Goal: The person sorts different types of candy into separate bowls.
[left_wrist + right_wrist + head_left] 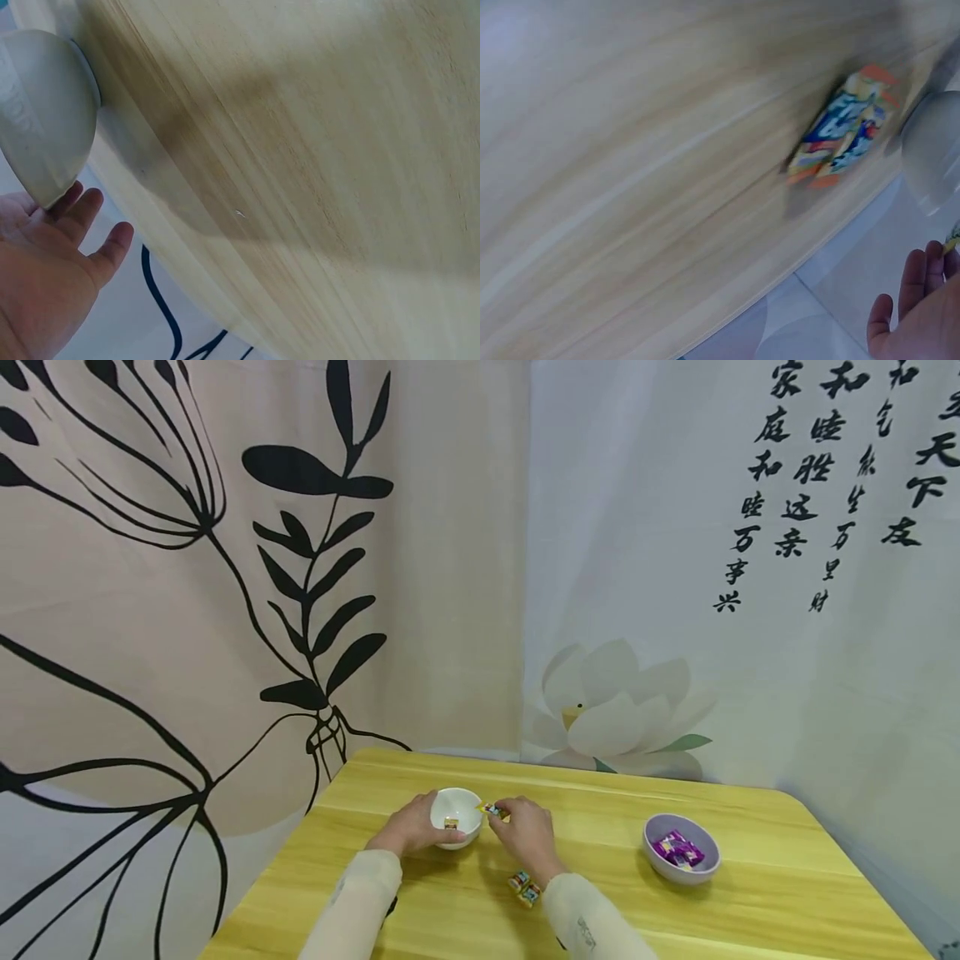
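Observation:
A white bowl (468,802) stands on the table with one small yellow-wrapped candy (451,823) inside. My left hand (411,827) holds its left side, the thumb along the near side; in the left wrist view, fingertips touch the rim of the bowl (49,105). Just right of the rim, my right hand (531,837) pinches another yellow-wrapped candy (492,810) between thumb and fingers. Only a corner of that candy (952,237) shows in the right wrist view. Two more wrapped candies (840,131) lie side by side on the table, by the right forearm.
To the right stands a lilac bowl (681,874) holding several purple-wrapped candies (678,850). The wooden table (600,814) ends at a printed wall cloth (457,610) with plants, a lotus and Chinese writing.

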A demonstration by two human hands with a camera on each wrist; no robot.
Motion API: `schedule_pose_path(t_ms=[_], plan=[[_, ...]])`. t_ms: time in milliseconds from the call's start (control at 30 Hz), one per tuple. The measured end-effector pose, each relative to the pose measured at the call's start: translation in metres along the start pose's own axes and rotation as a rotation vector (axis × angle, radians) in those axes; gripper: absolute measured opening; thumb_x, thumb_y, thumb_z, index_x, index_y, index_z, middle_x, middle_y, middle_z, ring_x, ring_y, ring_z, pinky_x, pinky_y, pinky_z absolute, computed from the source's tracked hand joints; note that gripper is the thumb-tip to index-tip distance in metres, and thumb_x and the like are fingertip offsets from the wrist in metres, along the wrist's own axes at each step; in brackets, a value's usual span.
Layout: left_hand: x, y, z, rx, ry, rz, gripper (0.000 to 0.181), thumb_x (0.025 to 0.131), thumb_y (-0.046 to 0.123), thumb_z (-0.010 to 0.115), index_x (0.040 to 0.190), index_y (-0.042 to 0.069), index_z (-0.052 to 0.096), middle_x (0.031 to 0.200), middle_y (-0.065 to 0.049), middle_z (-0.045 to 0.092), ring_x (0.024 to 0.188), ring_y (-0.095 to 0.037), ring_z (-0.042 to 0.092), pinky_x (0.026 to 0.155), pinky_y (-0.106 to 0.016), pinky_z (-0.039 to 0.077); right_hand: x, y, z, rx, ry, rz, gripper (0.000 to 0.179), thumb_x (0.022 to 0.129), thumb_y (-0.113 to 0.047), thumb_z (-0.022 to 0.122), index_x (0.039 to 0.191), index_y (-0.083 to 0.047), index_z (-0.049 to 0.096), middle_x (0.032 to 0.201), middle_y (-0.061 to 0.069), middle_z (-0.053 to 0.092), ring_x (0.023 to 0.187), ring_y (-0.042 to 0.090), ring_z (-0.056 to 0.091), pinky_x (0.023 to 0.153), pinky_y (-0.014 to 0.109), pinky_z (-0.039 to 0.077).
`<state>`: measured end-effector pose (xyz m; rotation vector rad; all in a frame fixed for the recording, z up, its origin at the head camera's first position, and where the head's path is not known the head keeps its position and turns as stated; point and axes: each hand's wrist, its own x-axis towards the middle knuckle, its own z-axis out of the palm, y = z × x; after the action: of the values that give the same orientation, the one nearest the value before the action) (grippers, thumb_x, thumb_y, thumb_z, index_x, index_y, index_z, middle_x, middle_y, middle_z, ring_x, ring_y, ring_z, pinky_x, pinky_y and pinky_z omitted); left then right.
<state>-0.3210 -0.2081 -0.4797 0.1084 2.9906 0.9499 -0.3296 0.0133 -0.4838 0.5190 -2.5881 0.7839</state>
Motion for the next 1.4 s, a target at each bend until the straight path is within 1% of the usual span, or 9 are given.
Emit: schedule_pose_path(t_ms=[167, 333, 433, 600, 700, 967, 1100, 1200, 1400], plan=[[0.001, 0.002, 0.001, -0.001, -0.003, 0.023, 0.1, 0.073, 0.056, 0.083, 0.147, 0.003, 0.042, 0.128, -0.016, 0.055, 0.102, -0.027, 0.057, 0.088, -0.052, 0.048, 0.004, -0.012, 0.004, -0.005, -0.019, -0.016, 0.022, 0.089, -0.03, 0.073, 0.101, -0.012, 0.078, 0.095, 0.004, 0.072, 0.087, 0.024, 0.067, 0.077, 0.049, 0.047], [0.0, 0.001, 0.001, 0.0, -0.001, 0.019, 0.097, 0.074, 0.056, 0.082, 0.147, 0.005, 0.043, 0.127, -0.015, 0.056, 0.101, -0.027, 0.057, 0.088, -0.052, 0.048, 0.007, -0.024, 0.007, 0.059, -0.091, -0.02, 0.029, 0.094, -0.028, 0.069, 0.113, -0.006, 0.074, 0.107, 0.009, 0.073, 0.099, 0.031, 0.067, 0.085, 0.054, 0.047], [0.0, 0.001, 0.0, -0.002, -0.002, 0.012, 0.1, 0.075, 0.057, 0.082, 0.149, 0.004, 0.041, 0.129, -0.016, 0.055, 0.101, -0.028, 0.057, 0.088, -0.053, 0.048, 0.007, -0.025, 0.008, 0.079, -0.113, -0.013, 0.032, 0.096, -0.026, 0.067, 0.119, -0.005, 0.071, 0.115, 0.01, 0.071, 0.107, 0.033, 0.065, 0.09, 0.056, 0.046], [0.001, 0.003, 0.002, -0.012, -0.001, -0.002, 0.104, 0.073, 0.055, 0.083, 0.15, 0.003, 0.038, 0.13, -0.016, 0.054, 0.103, -0.03, 0.057, 0.09, -0.056, 0.046, 0.004, -0.013, 0.007, 0.041, -0.074, -0.034, 0.029, 0.095, -0.023, 0.067, 0.118, -0.005, 0.072, 0.112, 0.009, 0.072, 0.104, 0.031, 0.067, 0.088, 0.053, 0.05], [0.001, 0.002, 0.002, -0.005, -0.002, -0.006, 0.105, 0.072, 0.056, 0.084, 0.15, 0.002, 0.038, 0.132, -0.017, 0.053, 0.106, -0.031, 0.057, 0.092, -0.056, 0.046, 0.002, -0.007, 0.004, 0.057, -0.064, -0.04, 0.028, 0.094, -0.022, 0.069, 0.116, -0.004, 0.072, 0.111, 0.011, 0.072, 0.102, 0.031, 0.067, 0.086, 0.051, 0.052], [0.002, 0.002, -0.002, 0.005, -0.006, 0.001, 0.104, 0.074, 0.054, 0.083, 0.15, 0.0, 0.037, 0.134, -0.02, 0.052, 0.111, -0.035, 0.056, 0.095, -0.056, 0.044, -0.004, 0.008, -0.009, 0.095, -0.101, -0.02, 0.03, 0.095, -0.022, 0.068, 0.118, -0.003, 0.071, 0.111, 0.013, 0.07, 0.1, 0.032, 0.067, 0.082, 0.048, 0.054], [0.001, 0.003, -0.001, 0.004, -0.012, -0.017, 0.105, 0.073, 0.055, 0.084, 0.151, 0.001, 0.037, 0.135, -0.019, 0.052, 0.112, -0.035, 0.055, 0.095, -0.056, 0.044, -0.008, 0.019, -0.014, 0.106, -0.135, -0.003, 0.032, 0.096, -0.023, 0.066, 0.121, -0.003, 0.069, 0.115, 0.013, 0.069, 0.103, 0.031, 0.066, 0.083, 0.048, 0.054], [0.0, 0.004, -0.001, 0.008, -0.015, -0.023, 0.106, 0.073, 0.056, 0.083, 0.151, 0.002, 0.036, 0.136, -0.017, 0.051, 0.113, -0.033, 0.055, 0.095, -0.055, 0.044, -0.011, 0.028, -0.017, 0.102, -0.15, -0.017, 0.031, 0.097, -0.022, 0.066, 0.121, -0.003, 0.069, 0.115, 0.013, 0.068, 0.102, 0.032, 0.065, 0.083, 0.048, 0.053], [0.0, 0.005, -0.002, 0.017, -0.015, -0.003, 0.104, 0.074, 0.055, 0.083, 0.15, 0.001, 0.037, 0.133, -0.018, 0.053, 0.112, -0.032, 0.055, 0.096, -0.054, 0.044, -0.017, 0.043, -0.023, 0.109, -0.189, -0.057, 0.031, 0.096, -0.021, 0.067, 0.121, -0.003, 0.069, 0.115, 0.013, 0.068, 0.1, 0.032, 0.065, 0.082, 0.048, 0.054]])
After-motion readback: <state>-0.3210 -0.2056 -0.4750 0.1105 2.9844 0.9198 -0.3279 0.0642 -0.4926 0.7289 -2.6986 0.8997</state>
